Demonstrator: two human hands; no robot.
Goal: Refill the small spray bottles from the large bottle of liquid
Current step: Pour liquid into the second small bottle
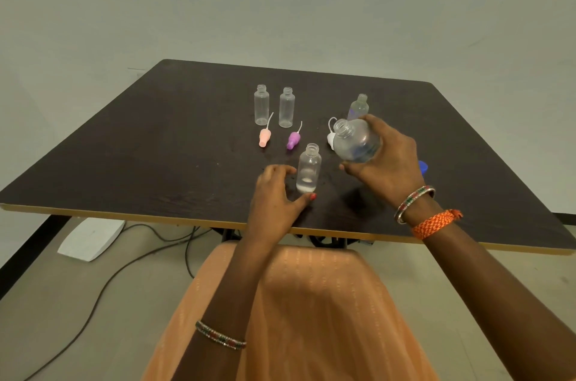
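Note:
My right hand (pixel 386 162) grips the large clear bottle (pixel 355 140), uncapped and tilted left, its mouth up and to the right of a small open bottle (pixel 308 168). That small bottle stands upright with a little liquid at its bottom. My left hand (pixel 276 193) curls around its base, thumb touching the lower front, fingers at its left side. Two more empty small bottles (pixel 261 104) (pixel 286 107) stand upright farther back. Another small bottle (pixel 358 107) stands behind the large one. A pink spray top (pixel 264 137), a purple spray top (pixel 293 139) and a white spray top (pixel 331 137) lie on the table.
The dark table (pixel 156 146) has a pale front edge near my lap. A blue cap (pixel 423 167) peeks out behind my right wrist. Cables and a white block (pixel 90 238) lie on the floor at the left.

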